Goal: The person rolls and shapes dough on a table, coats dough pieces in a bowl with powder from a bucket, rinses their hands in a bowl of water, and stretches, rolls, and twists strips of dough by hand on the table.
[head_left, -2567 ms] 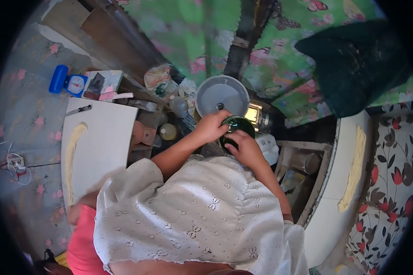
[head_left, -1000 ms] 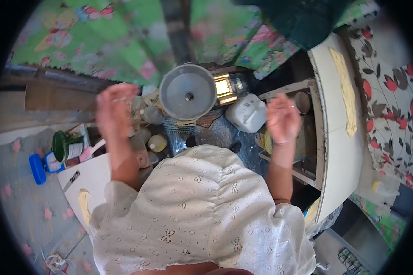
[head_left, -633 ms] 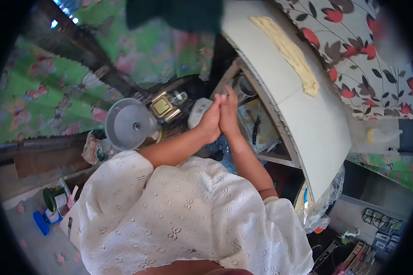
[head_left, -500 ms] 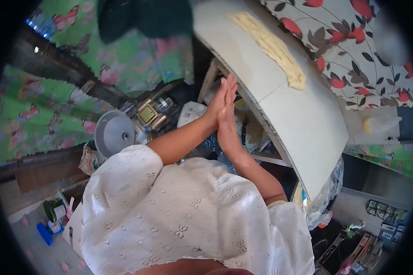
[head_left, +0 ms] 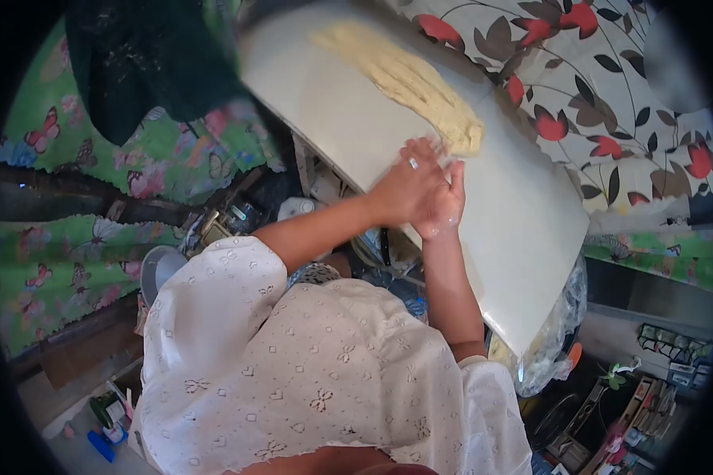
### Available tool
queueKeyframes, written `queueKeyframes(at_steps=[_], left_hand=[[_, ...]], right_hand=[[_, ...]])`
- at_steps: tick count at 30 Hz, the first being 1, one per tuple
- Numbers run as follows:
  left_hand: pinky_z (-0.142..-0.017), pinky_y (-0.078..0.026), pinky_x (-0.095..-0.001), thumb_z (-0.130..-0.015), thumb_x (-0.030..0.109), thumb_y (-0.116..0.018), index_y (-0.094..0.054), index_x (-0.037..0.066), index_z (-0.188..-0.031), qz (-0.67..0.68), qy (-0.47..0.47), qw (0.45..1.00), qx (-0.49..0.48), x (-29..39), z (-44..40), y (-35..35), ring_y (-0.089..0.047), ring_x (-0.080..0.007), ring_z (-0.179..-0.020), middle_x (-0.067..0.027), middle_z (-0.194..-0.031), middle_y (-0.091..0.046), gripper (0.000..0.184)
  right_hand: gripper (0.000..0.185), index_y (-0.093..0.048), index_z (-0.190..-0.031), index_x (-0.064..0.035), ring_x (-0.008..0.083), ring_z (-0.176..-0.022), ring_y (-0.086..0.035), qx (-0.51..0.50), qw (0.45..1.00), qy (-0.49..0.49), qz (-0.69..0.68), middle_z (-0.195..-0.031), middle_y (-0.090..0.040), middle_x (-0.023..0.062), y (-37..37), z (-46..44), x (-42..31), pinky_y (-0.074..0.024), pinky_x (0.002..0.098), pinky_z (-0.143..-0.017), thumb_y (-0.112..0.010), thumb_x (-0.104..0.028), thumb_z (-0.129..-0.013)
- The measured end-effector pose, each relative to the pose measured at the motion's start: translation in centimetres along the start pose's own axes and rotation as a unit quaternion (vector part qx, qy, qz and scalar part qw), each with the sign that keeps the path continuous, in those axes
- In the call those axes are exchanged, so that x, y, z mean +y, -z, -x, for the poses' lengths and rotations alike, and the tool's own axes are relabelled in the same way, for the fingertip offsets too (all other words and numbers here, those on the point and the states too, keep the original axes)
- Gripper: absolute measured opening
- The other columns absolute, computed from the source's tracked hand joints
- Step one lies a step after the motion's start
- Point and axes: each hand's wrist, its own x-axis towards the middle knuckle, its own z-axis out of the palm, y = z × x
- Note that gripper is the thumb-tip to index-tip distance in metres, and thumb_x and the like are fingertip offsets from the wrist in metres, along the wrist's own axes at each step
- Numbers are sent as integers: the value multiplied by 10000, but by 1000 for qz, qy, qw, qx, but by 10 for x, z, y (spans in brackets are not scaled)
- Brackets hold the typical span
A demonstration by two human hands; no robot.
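My left hand (head_left: 408, 184), with a ring on one finger, lies across the palm of my right hand (head_left: 445, 204). Its fingers are stretched out and hold nothing. The right hand is turned palm up beneath it, thumb raised and fingers partly covered by the left; wet-looking pale traces show near its wrist. Both are over the near edge of a white tabletop (head_left: 499, 245). Just beyond my fingertips a long, flattened strip of pale yellow dough (head_left: 420, 87) stretches toward the far left, apart from the right thumb.
A curtain with red flowers (head_left: 547, 119) hangs behind the table. Dark green cloth (head_left: 150, 71) hangs at the upper left before a green butterfly curtain (head_left: 47, 261). Clear plastic (head_left: 558, 340) bunches under the right corner. A grey bowl (head_left: 160, 269) sits left of my sleeve.
My hands have moved from beside the table edge to over the tabletop, nearer the dough. The palms, pressed flat together before, now cross, left over right. The view has shifted.
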Motion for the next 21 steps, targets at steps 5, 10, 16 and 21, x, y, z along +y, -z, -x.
queueKeyframes(at_steps=[5,10,16,21], left_hand=[[-1110,-133,-522,-766,627,-534,-393,181,-1398,-4,-149,989,-23,-41,-13,-1,-187,-373,-1388,-180,-1491,-243,786],[-1105,-200,-498,-822,567,-512,-485,131,-1327,66,-17,996,64,-168,-52,45,-302,-342,-1338,-146,-1403,-405,667],[-1117,-179,-478,-871,474,-541,-402,63,-1362,-267,256,914,165,-337,-57,84,-245,-369,-1360,-196,-1447,-309,656],[-1069,-272,-489,-859,462,-569,-457,54,-1308,-296,271,911,87,-350,-61,90,-382,-357,-1264,-194,-1297,-469,617]], right_hand=[[752,-272,-1424,-28,269,-1342,-296,-10,997,-66,-26,-1457,-323,119,38,-58,19,-240,386,-1101,-271,-595,-930],[627,-332,-1403,-40,269,-1280,-390,-20,984,-105,143,-1420,-373,151,-12,-108,-1,-340,389,-1046,-428,-453,-941],[391,-533,-1244,-58,217,-1027,-573,-11,792,50,608,-1165,-584,100,-9,-170,-16,-436,343,-912,-585,-217,-890],[425,-552,-1206,-77,278,-1015,-527,-5,385,284,878,-1093,-581,106,55,-208,17,-408,365,-883,-629,-238,-820]])
